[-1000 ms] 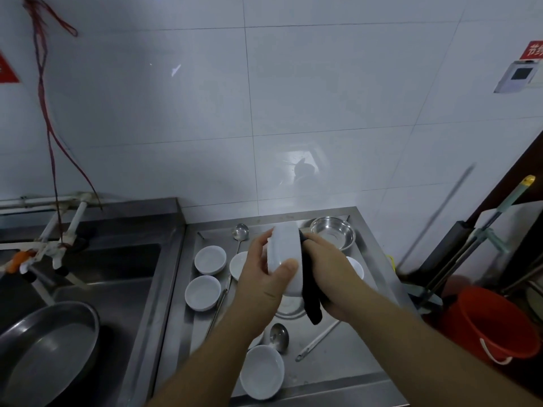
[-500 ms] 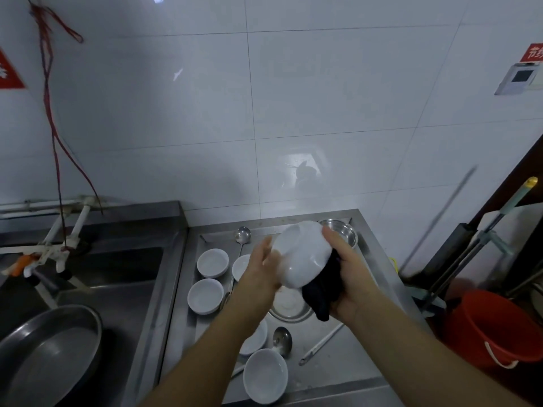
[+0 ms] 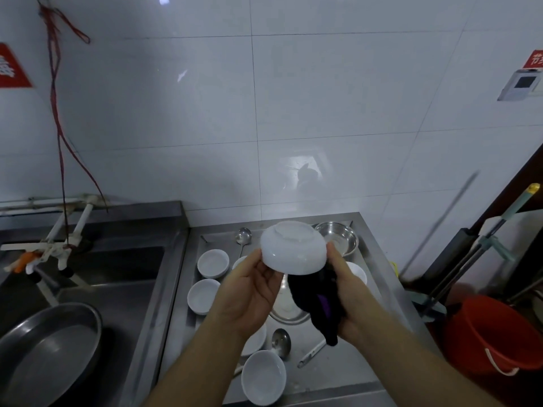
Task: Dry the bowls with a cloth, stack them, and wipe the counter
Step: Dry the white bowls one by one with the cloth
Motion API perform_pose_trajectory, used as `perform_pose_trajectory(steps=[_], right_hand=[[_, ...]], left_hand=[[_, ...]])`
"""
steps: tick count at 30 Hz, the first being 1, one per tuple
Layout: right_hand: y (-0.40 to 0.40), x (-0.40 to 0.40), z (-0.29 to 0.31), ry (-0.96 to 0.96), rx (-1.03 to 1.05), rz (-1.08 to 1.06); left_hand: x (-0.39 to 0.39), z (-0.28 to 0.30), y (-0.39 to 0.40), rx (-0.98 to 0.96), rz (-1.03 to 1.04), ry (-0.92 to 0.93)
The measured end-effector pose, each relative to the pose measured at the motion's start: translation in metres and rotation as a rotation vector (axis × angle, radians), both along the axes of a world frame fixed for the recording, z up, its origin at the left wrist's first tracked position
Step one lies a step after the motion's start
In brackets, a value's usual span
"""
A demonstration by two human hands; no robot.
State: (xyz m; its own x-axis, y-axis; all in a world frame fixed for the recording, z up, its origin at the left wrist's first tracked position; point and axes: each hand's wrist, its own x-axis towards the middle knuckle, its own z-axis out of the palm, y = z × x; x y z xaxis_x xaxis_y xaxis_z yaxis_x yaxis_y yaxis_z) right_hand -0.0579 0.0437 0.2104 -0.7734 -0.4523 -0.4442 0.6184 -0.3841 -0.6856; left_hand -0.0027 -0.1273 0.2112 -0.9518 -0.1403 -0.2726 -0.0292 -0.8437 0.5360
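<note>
Head view: a person holds one white bowl (image 3: pixel 293 247) above the steel counter (image 3: pixel 346 359).
Bowl: now fully upside down, foot ring up; half a second ago it was tilted.
Left hand (image 3: pixel 249 292): palm up, fingertips touching the bowl's left rim, fingers loosely curled.
Right hand (image 3: pixel 349 286): fingers curled round the dark cloth (image 3: pixel 316 301), thumb at the bowl's right edge.
Cloth: hangs lower under the bowl than before.
Counter: small white bowls (image 3: pixel 213 263) left, another bowl (image 3: pixel 263 377) near, metal bowl (image 3: pixel 338 237) far.

Head camera looks forward and down, close over the counter (image 3: pixel 346 362).
</note>
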Motion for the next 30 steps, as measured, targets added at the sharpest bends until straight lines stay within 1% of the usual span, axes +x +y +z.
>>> perform_pose_trajectory(steps=[2, 4, 6, 7, 9, 11, 12, 15, 16, 17, 18, 20, 22, 25, 30], right_hand=[[-0.004, 0.006, -0.009, -0.041, 0.126, -0.03], [-0.004, 0.007, -0.017, -0.048, 0.268, -0.11], [-0.002, 0.005, -0.016, 0.021, 0.374, -0.232], [-0.001, 0.003, -0.011, 0.102, 0.391, -0.284], [-0.001, 0.0, 0.005, 0.346, 0.415, -0.345], [-0.002, 0.003, 0.021, 0.694, 0.489, -0.332], [-0.003, 0.006, 0.026, 0.895, 0.533, -0.279], [-0.002, 0.011, 0.029, 1.49, 0.675, -0.014], [-0.001, 0.009, 0.027, 1.643, 0.687, 0.044], [-0.001, 0.008, 0.027, 1.708, 0.683, 0.08], [-0.001, 0.006, 0.029, 1.705, 0.68, 0.104], [-0.002, 0.0, 0.036, 1.633, 0.707, 0.115], [-0.004, -0.005, 0.042, 1.483, 0.735, 0.099], [-0.009, -0.014, 0.05, 1.175, 0.637, 0.039], [-0.016, -0.021, 0.051, 0.872, 0.45, -0.041]], left_hand=[[-0.002, 0.006, -0.002, -0.072, 0.034, -0.014], [-0.003, 0.009, -0.006, -0.149, 0.065, -0.02], [-0.002, 0.01, -0.009, -0.28, 0.065, -0.032], [-0.001, 0.01, -0.009, -0.371, 0.048, -0.051], [0.001, 0.008, -0.006, -0.56, -0.007, -0.083], [0.003, 0.006, 0.001, -0.66, -0.099, -0.042], [0.005, 0.006, 0.005, -0.687, -0.149, -0.011], [0.012, 0.009, 0.009, -0.787, -0.278, 0.04], [0.015, 0.008, 0.009, -0.82, -0.3, 0.039], [0.018, 0.008, 0.009, -0.825, -0.309, 0.035], [0.021, 0.007, 0.009, -0.816, -0.311, 0.033], [0.026, 0.008, 0.008, -0.795, -0.304, 0.048], [0.028, 0.009, 0.006, -0.767, -0.303, 0.095], [0.03, 0.014, 0.003, -0.717, -0.294, 0.139], [0.031, 0.022, 0.001, -0.687, -0.269, 0.163]])
